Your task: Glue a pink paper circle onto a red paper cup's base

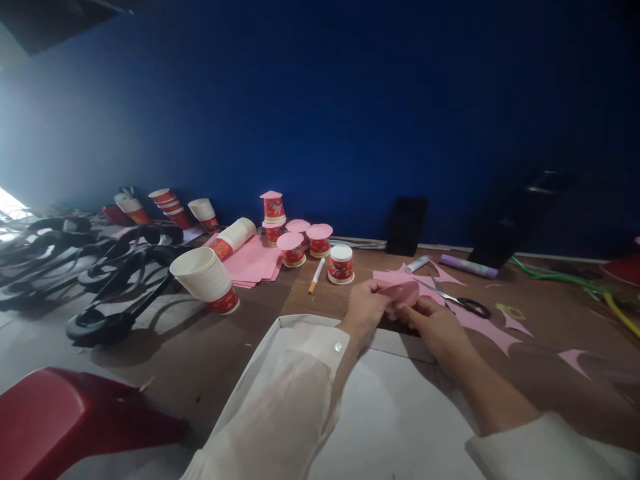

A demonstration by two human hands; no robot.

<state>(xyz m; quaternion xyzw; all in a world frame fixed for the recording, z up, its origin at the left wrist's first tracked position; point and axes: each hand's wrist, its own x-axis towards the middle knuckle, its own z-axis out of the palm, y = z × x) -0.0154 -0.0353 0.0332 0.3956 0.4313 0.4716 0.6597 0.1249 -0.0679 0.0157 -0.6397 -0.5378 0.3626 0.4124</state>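
Between my two hands is a piece of pink paper [403, 292] with a curved edge, held above the near edge of the table. My left hand [367, 305] is closed on its left side. The fingers of my right hand [434, 321] pinch it from the right. Just beyond my left hand stands an upside-down red paper cup [341, 265] with a white base. Black-handled scissors [463, 303] lie on pink paper scraps [485, 328] to the right of my hands. Several red cups topped with pink paper discs [291, 241] stand farther back.
A leaning stack of paper cups [205, 279] stands left, near black headsets [125, 293]. Pink sheets [253, 260] lie under another cup stack. A pen-like white and orange stick [317, 275] and a purple tube [469, 266] lie on the table. A red chair-like object [75, 420] is at lower left.
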